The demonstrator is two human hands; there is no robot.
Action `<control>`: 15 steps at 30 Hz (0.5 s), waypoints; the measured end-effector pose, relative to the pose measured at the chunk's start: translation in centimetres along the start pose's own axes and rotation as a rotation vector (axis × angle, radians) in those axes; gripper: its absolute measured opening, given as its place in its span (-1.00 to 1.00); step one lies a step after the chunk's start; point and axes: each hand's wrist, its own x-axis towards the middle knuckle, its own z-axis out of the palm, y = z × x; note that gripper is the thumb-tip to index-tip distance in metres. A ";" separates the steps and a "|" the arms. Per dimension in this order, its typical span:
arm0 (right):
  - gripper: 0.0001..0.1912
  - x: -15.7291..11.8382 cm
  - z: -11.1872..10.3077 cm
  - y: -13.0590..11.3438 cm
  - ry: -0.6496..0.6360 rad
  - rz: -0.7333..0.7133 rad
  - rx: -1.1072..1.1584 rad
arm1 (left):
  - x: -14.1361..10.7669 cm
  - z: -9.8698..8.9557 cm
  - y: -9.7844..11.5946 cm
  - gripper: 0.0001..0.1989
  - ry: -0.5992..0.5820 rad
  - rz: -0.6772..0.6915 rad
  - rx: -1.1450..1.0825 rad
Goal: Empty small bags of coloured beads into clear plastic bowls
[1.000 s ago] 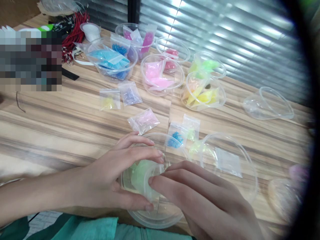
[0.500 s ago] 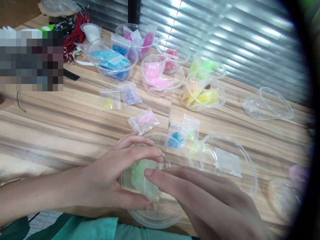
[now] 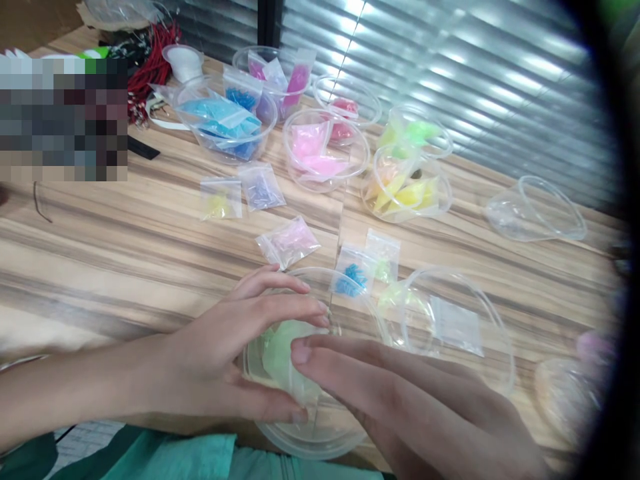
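Observation:
A round clear plastic tub (image 3: 325,445) stands at the table's near edge, under both my hands. Inside it, a small clear bag with pale green contents (image 3: 283,357) shows between the fingers. My left hand (image 3: 240,347) curves over the tub from the left, thumb and fingers apart around the bag. From the right, my right hand (image 3: 415,400) reaches in with its fingers stretched out. Its foremost fingertip is at the bag's right side, and its thumb is hidden. Whether either hand grips the bag's edge is not clear.
Zip bags with blue pieces (image 3: 353,280), pink contents (image 3: 290,241) and yellow contents (image 3: 220,200) lie beyond. A clear lid (image 3: 507,333) is at right. Tubs of coloured bags, such as a blue one (image 3: 225,127), line the back by the window blinds (image 3: 450,80).
My right hand has shifted very slightly, its fingertip a touch lower and to the right. My left hand and the tub are almost unchanged.

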 end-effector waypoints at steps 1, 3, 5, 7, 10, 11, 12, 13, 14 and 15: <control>-0.67 -0.2 0.1 -0.1 0.009 0.047 0.033 | 0.0 0.0 -0.1 -0.19 0.001 0.008 0.001; -0.64 -0.6 0.1 -0.2 0.002 0.104 0.032 | 0.0 0.1 -0.1 -0.18 0.003 0.020 0.008; -0.60 -1.0 0.0 -0.2 -0.032 0.118 0.007 | 0.0 0.1 -0.2 -0.16 0.006 0.026 0.005; -0.54 -1.3 -0.2 0.0 -0.066 0.112 0.016 | 0.0 0.2 -0.3 -0.15 0.005 0.034 0.002; -0.52 -1.3 -0.3 0.3 -0.101 0.094 0.038 | 0.0 0.2 -0.5 -0.13 0.001 0.038 -0.005; -0.53 -1.2 -0.2 0.3 -0.096 0.081 0.037 | -0.1 0.2 -0.5 -0.13 -0.002 0.039 -0.008; -0.55 -1.2 -0.1 0.3 -0.080 0.070 0.028 | -0.1 0.2 -0.5 -0.13 -0.003 0.034 -0.010; -0.57 -1.0 0.0 0.3 -0.057 0.070 0.014 | 0.0 0.1 -0.4 -0.13 -0.005 0.026 -0.007; -0.58 -0.9 0.1 0.2 -0.029 0.070 0.001 | 0.0 0.1 -0.3 -0.15 -0.003 0.021 0.000; -0.60 -0.8 0.3 0.1 -0.002 0.077 -0.011 | 0.0 0.0 -0.1 -0.17 0.000 0.012 0.014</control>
